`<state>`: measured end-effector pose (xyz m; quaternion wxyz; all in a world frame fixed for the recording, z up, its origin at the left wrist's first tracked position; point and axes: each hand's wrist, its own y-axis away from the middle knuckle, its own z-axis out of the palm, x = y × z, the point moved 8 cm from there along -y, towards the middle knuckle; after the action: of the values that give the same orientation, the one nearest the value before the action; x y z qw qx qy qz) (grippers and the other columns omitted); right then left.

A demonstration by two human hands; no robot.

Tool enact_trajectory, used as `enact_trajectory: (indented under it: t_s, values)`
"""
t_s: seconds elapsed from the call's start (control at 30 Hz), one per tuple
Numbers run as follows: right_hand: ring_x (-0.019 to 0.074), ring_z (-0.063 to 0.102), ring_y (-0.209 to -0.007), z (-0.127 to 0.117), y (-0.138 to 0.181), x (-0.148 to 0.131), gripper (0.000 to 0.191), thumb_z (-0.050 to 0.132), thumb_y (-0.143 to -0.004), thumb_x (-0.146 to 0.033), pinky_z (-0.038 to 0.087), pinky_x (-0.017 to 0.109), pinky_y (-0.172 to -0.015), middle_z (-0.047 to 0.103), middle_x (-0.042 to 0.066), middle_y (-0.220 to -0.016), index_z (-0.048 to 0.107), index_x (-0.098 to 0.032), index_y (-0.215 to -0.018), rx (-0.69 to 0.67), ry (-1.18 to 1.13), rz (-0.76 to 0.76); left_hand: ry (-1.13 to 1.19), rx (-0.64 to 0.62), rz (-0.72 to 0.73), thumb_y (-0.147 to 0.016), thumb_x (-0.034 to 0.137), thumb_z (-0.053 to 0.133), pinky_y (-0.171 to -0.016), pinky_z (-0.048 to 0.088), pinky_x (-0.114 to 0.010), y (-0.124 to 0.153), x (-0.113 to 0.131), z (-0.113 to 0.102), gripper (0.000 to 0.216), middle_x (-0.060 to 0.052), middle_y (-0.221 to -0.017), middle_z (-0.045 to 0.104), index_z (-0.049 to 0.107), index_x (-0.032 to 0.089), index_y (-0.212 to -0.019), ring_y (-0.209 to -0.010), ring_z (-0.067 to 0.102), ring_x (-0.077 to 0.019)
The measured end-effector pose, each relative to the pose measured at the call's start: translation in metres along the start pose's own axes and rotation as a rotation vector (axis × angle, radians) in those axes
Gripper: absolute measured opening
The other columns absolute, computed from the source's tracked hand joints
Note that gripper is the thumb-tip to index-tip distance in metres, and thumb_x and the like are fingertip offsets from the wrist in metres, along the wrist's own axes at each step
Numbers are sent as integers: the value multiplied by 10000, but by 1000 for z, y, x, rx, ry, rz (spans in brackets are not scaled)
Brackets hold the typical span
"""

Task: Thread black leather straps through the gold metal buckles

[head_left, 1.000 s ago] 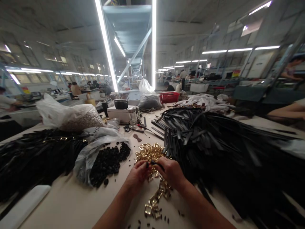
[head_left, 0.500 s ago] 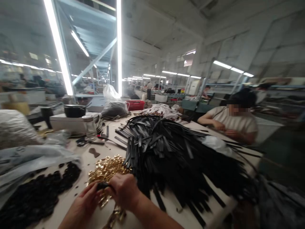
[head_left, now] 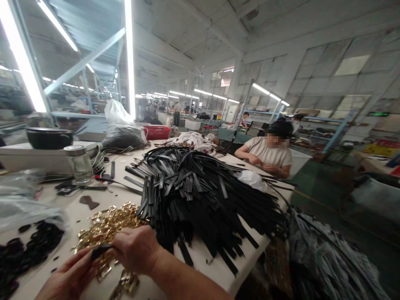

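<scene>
Head view — left hand [head_left: 71, 271] and right hand [head_left: 137, 249] pinch a black strip [head_left: 100, 251] — gold buckles [head_left: 111, 221] just beyond both.

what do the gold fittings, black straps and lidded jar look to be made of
Gold fittings: probably metal, polished, given their bright glints. Black straps: perhaps leather or imitation leather, smooth with a soft sheen. Lidded jar: clear glass or plastic, see-through walls; its silvery lid looks metallic.

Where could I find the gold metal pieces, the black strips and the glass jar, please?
Gold metal pieces [head_left: 107, 224], head view: middle of the heap.
Black strips [head_left: 200, 196], head view: middle of the pile.
Glass jar [head_left: 81, 168], head view: clear body.
</scene>
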<state>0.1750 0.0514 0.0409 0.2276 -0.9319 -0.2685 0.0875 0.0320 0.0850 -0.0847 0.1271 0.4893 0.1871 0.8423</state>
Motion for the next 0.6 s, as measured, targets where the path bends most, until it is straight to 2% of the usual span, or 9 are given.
enact_trajectory:
  t_s: [0.1, 0.3, 0.43, 0.6]
  values:
    - [105, 591, -624, -7, 1, -5, 296, 470, -915, -421, 305, 239, -439, 639, -35, -725, 534, -204, -725, 50, -29, -46, 16, -90, -11, -534, 64, 809, -531, 570, -196, 15, 5, 16, 329, -49, -794, 742, 697, 141, -834, -613, 684, -159]
    - [104, 537, -573, -9, 2, -3, 280, 476, -937, -357, 281, 250, -501, 607, -12, -686, 533, -190, -719, 89, -124, -39, 24, -110, 54, -555, 154, 852, -469, 505, -130, 29, 18, 31, 269, -20, -671, 702, 684, 121, -763, -506, 626, -82]
    - [111, 530, -576, -8, 2, 1, 264, 479, -939, -315, 267, 259, -520, 596, -5, -676, 536, -182, -717, 75, -148, -20, -35, -143, 126, -568, 267, 858, -510, 518, -153, 32, 26, 35, 326, -52, -734, 722, 699, 112, -806, -567, 656, -107]
    - [131, 572, -622, -1, 2, 0, 225, 511, -922, -304, 300, 245, -540, 635, 23, -729, 564, -172, -748, 9, -164, -26, -128, -206, 125, -586, 287, 845, -581, 524, -189, 35, 23, 39, 334, -69, -735, 727, 710, 101, -828, -582, 649, -107]
